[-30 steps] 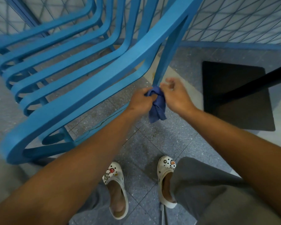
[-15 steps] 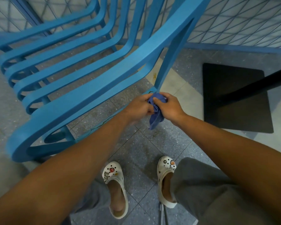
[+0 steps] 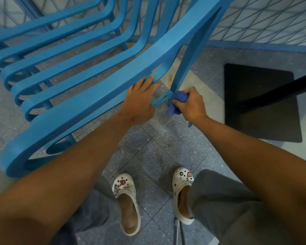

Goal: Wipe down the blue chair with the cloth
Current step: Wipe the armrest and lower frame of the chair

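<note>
A speckled grey tiled floor [image 3: 166, 147] is seen from above, bounded at the top by a wall of white panels crossed with thin dark diagonal lines [image 3: 263, 20] and a blue skirting strip. Most of the upper left is filled by a large bright blue chair of curved, looping plastic slats [image 3: 88, 96], through whose gaps the floor is seen. A flat black square base plate [image 3: 262, 103] is laid on the floor at the right, and a black pole [image 3: 279, 92] is slanted across it towards the right edge. Two bare forearms are stretched forward from the bottom corners, above grey trouser legs [image 3: 224, 209] and a pair of white perforated clogs decorated with small charms [image 3: 127, 204]. The left hand [image 3: 139, 101] is laid on the chair's nearest slat, fingers straight and spread, nothing gripped. The right hand [image 3: 189, 103] is curled tightly round a small crumpled dark blue cloth [image 3: 177, 101], which is pressed against the foot of the chair's thin upright leg, where it joins a low rail; a loose end of cloth is left hanging beneath the wrist.
</note>
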Action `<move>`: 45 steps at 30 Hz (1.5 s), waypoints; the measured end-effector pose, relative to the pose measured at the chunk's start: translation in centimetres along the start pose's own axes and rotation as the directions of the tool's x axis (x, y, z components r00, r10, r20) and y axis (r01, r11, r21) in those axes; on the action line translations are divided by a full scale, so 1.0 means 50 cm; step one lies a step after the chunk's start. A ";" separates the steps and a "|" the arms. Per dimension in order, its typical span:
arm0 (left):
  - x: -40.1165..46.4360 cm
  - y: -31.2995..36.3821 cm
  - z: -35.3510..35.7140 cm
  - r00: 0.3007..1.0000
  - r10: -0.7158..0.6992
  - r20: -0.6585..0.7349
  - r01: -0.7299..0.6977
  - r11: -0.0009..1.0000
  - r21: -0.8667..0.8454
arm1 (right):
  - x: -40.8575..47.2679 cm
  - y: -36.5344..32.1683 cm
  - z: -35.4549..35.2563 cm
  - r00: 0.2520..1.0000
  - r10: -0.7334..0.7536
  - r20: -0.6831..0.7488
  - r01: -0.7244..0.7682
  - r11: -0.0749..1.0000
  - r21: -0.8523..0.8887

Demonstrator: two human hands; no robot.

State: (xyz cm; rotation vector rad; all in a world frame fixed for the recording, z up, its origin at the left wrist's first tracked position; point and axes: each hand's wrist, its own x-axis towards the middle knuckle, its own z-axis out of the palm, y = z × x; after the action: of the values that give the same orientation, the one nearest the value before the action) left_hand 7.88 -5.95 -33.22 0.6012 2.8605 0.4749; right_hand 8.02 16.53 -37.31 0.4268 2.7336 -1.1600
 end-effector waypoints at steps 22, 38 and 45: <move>-0.006 -0.021 -0.011 0.998 0.055 0.013 -0.054 0.994 -0.092 | 0.056 -0.008 0.031 0.985 0.002 -0.172 -0.023 0.993 -0.115; -0.080 0.010 -0.004 0.998 0.066 -0.010 -0.067 0.992 -0.108 | 0.028 0.065 -0.025 0.969 0.121 0.214 -0.135 0.990 0.051; -0.136 -0.008 0.029 1.000 0.012 0.023 -0.007 0.973 -0.230 | 0.002 0.015 0.058 0.985 0.160 -0.058 -0.126 0.914 0.386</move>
State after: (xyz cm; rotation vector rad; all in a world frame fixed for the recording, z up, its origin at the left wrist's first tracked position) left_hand 14.23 -8.76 -33.99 0.5742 2.7261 0.7816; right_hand 8.19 14.93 -39.86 0.7276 2.4851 -1.6717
